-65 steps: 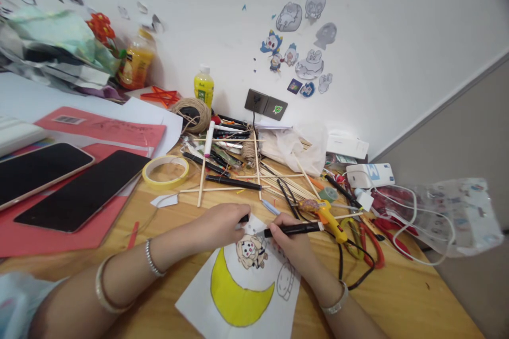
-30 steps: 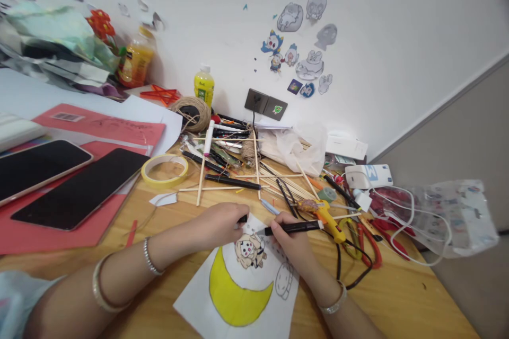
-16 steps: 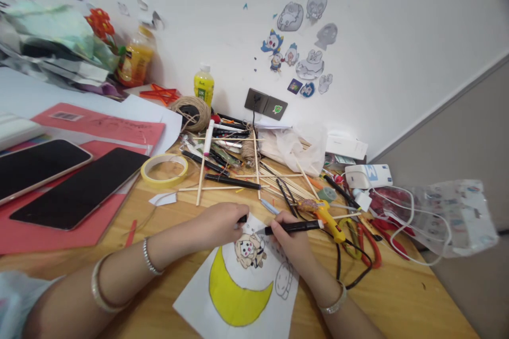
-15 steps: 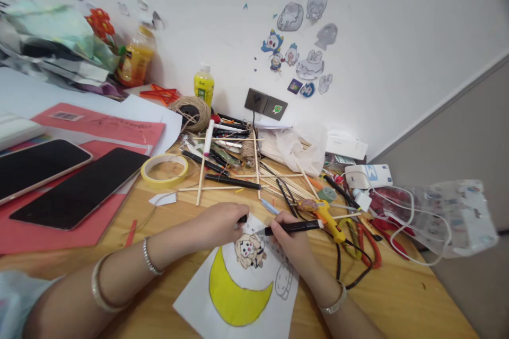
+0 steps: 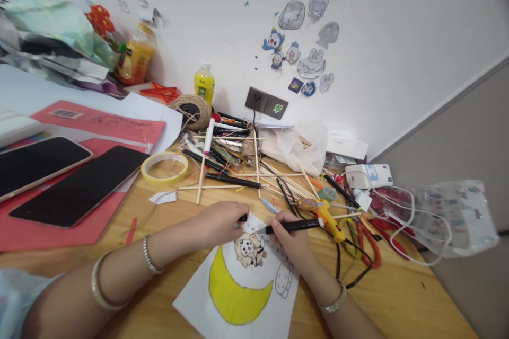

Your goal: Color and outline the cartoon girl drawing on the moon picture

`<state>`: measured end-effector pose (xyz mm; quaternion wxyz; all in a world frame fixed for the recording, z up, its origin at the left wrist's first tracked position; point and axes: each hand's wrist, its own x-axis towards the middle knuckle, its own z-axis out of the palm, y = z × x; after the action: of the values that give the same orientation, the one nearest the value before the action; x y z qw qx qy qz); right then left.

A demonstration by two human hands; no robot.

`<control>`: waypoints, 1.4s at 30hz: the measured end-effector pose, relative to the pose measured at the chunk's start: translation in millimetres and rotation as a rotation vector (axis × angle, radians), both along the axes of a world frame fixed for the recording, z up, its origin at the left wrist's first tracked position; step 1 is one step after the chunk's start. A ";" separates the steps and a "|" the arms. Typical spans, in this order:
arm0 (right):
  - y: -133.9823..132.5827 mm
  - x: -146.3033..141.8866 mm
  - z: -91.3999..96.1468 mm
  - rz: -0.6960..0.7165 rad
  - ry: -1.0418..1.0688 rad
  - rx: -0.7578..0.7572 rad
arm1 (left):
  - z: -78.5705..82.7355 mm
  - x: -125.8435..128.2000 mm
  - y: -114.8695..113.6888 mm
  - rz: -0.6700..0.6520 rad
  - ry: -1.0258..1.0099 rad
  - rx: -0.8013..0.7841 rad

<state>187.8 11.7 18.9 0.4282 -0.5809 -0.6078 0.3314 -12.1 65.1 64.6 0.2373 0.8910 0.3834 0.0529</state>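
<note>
A white paper sheet (image 5: pixel 242 304) with a yellow crescent moon (image 5: pixel 234 296) and a small cartoon figure (image 5: pixel 248 249) lies on the wooden table (image 5: pixel 397 302). My right hand (image 5: pixel 292 241) grips a black marker (image 5: pixel 296 226), its tip at the sheet's upper edge above the figure. My left hand (image 5: pixel 218 222) is closed, resting on the sheet's top left corner, with a small black cap (image 5: pixel 242 217) pinched in its fingers. Both wrists wear bracelets.
Wooden sticks (image 5: pixel 222 186), pens and twine (image 5: pixel 194 108) clutter the table behind my hands. A yellow tape roll (image 5: pixel 165 169) and two phones (image 5: pixel 79 185) on red paper lie left. A yellow glue gun (image 5: pixel 330 220), red pliers (image 5: pixel 371 246), cables and a plastic bag (image 5: pixel 457 217) lie right.
Almost nothing differs: the hands and marker keep their place at the sheet's top edge, and the view shifts very slightly.
</note>
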 end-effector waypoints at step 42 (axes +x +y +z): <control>-0.1 0.0 2.2 -0.019 0.026 -0.033 | -6.1 -0.9 1.8 -0.024 -0.015 0.019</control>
<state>187.7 11.6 21.1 0.4295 -0.5893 -0.5910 0.3449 -13.1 66.9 58.5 0.2322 0.8973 0.3704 0.0606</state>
